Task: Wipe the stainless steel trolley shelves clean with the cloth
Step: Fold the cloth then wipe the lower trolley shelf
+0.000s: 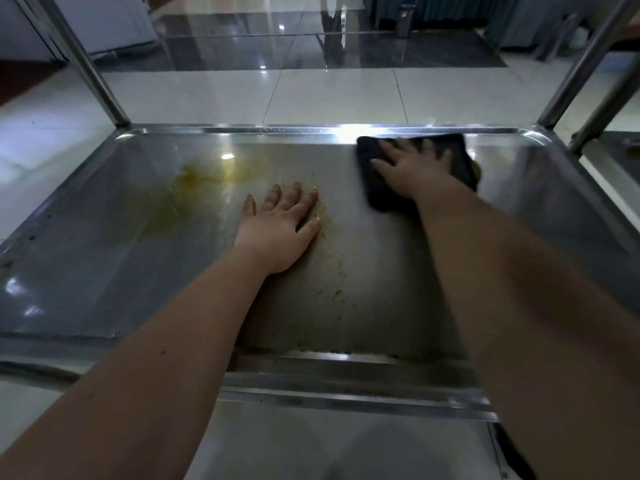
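Steel shelf (104, 271) with yellow smears (204, 174): left hand (277, 233) spread flat on it, right hand (412, 171) spread, pressing cloth (381, 197).

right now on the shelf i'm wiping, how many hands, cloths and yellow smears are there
hands: 2, left hand flat on the shelf, right hand pressing the cloth
cloths: 1, dark
yellow smears: 2, big smear at the back left, speckled smear by the left hand
total: 5
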`<state>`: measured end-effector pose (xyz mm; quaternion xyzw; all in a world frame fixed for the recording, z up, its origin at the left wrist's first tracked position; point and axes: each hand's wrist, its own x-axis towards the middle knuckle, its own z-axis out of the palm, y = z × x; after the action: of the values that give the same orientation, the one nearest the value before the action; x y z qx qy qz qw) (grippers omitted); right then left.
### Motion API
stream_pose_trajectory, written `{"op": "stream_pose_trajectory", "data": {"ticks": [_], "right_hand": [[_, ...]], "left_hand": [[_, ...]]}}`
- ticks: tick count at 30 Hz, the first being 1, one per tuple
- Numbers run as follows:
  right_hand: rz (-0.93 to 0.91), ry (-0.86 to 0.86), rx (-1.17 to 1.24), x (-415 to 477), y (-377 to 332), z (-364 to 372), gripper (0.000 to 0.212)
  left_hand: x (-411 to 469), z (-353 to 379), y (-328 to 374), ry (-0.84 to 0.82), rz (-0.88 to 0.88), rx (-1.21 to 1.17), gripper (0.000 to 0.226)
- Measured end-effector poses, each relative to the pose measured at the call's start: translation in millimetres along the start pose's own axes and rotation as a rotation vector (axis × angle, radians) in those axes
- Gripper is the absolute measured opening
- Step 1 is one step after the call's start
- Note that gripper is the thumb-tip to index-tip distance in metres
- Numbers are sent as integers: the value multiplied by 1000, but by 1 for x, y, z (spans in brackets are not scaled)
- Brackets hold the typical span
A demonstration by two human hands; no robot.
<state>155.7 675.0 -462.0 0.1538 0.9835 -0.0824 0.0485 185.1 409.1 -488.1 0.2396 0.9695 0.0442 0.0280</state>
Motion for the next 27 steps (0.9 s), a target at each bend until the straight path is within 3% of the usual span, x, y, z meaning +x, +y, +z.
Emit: {"op": "stream_pose_trajectory", "data": {"ticks": [3, 7, 14, 17, 20, 25, 27], "right_hand": [[-176, -28, -48, -2, -67, 16, 62], [-186, -37, -16, 8, -53, 13, 65], [211, 55, 11, 13, 116, -18, 66], [335, 57, 33, 8, 144, -26, 67], [337, 45, 66, 11, 114, -23, 65], [-50, 0, -11, 18, -16, 1, 62], [-104, -19, -33, 7, -49, 12, 63]], "left_hand": [[1, -1, -1, -2, 0, 4, 61], [1, -2, -2, -1, -7, -7, 61], [1, 0, -1, 4, -14, -12, 60], [2, 2, 1, 9, -2, -3, 60], [3, 3, 1, 13, 0, -1, 60], [4, 2, 0, 5, -4, 1, 61], [3, 0, 1, -13, -10, 3, 60]]}}
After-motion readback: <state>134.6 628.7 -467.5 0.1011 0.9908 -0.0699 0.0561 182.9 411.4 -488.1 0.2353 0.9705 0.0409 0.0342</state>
